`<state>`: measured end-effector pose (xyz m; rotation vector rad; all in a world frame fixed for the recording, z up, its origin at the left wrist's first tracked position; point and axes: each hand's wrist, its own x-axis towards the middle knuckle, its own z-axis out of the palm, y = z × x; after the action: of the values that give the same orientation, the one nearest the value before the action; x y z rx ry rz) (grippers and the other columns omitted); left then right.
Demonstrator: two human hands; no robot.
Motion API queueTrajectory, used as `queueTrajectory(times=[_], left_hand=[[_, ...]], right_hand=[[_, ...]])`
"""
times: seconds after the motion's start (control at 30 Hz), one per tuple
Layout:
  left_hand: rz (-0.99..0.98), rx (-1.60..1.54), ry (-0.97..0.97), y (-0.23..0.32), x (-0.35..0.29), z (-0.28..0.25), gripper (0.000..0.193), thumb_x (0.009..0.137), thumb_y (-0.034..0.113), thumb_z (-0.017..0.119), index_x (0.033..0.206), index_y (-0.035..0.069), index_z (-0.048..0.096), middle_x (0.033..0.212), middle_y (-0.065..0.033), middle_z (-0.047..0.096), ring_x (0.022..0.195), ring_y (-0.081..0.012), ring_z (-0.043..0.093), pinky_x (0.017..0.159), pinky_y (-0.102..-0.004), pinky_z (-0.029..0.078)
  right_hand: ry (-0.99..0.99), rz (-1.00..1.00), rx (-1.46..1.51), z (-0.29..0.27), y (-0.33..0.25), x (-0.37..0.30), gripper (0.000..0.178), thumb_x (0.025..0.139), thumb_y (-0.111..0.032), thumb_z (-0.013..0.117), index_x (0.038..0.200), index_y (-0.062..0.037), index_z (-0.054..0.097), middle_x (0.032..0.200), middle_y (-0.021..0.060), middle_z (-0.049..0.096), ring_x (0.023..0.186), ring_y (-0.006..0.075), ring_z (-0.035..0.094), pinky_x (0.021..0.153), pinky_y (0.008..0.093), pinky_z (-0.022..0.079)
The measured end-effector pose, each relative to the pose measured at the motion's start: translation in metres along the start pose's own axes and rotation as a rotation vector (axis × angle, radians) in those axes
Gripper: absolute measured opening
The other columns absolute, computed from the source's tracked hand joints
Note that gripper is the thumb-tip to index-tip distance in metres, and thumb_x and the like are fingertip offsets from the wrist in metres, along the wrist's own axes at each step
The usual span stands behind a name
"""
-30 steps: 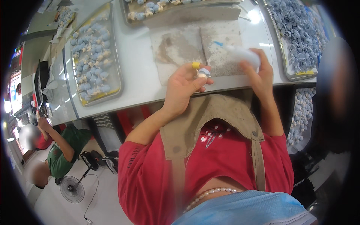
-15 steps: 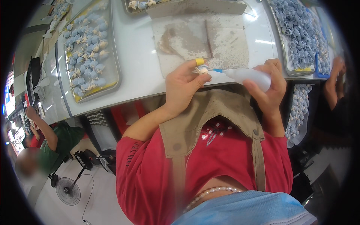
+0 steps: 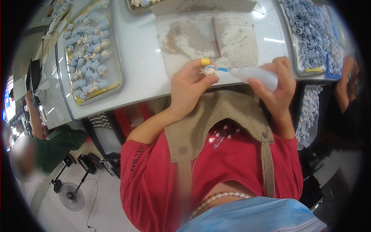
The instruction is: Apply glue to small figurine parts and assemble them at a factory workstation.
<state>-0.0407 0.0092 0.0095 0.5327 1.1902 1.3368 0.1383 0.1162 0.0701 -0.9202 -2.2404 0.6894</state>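
Note:
Between the thumb and fingers of my left hand [image 3: 189, 85] is a small cream-and-blue figurine [image 3: 209, 71]. A yellow band [image 3: 205, 62] wraps one of that hand's fingertips. My right hand [image 3: 283, 85] closes round a whitish squeeze bottle [image 3: 259, 77], held nearly level. Its blue-tipped nozzle [image 3: 223, 70] points left and meets the figurine's edge; whether it touches, I cannot tell. Both hands are above the near edge of the white table [image 3: 139, 42], in front of a stained sheet of cardboard [image 3: 239, 50].
At the left, a clear tray [image 3: 118, 73] holds many blue-and-cream figurines. Another tray [image 3: 296, 63] at the right is heaped with blue-grey pieces, next to a blue container [image 3: 333, 71]. A person's hand [image 3: 349, 67] shows at the far right; a green-sleeved person [image 3: 63, 145] is at the left.
The figurine has turned slightly in my left hand, and the bottle's nozzle has shifted a little with it. At the left, the green-sleeved person's arm and head have moved farther left.

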Motion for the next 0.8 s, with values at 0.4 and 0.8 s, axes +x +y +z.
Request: queueTrajectory(times=[0.4, 0.8], left_hand=[[-0.049, -0.155, 0.019, -0.006, 0.002, 0.007, 0.035, 0.079, -0.001, 0.061, 0.111, 0.002, 0.046, 0.102, -0.0146, 0.059, 0.082, -0.0168, 0.061, 0.064, -0.0204, 0.048], [0.119, -0.108, 0.018, 0.001, 0.010, 0.003, 0.033, 0.079, -0.007, 0.058, 0.108, 0.001, 0.045, 0.109, -0.0142, 0.056, 0.083, -0.0146, 0.060, 0.067, -0.0227, 0.048]], right_hand=[[-0.016, 0.016, 0.006, -0.001, 0.009, -0.002, 0.027, 0.057, -0.014, 0.078, 0.071, -0.0013, 0.059, 0.064, 0.0058, 0.052, 0.063, 0.0203, 0.044, 0.055, 0.0298, 0.036], [0.133, 0.362, 0.126, 0.026, 0.048, 0.012, 0.021, 0.071, -0.017, 0.070, 0.081, -0.0022, 0.060, 0.081, 0.0112, 0.057, 0.075, 0.0203, 0.054, 0.066, 0.0290, 0.043]])
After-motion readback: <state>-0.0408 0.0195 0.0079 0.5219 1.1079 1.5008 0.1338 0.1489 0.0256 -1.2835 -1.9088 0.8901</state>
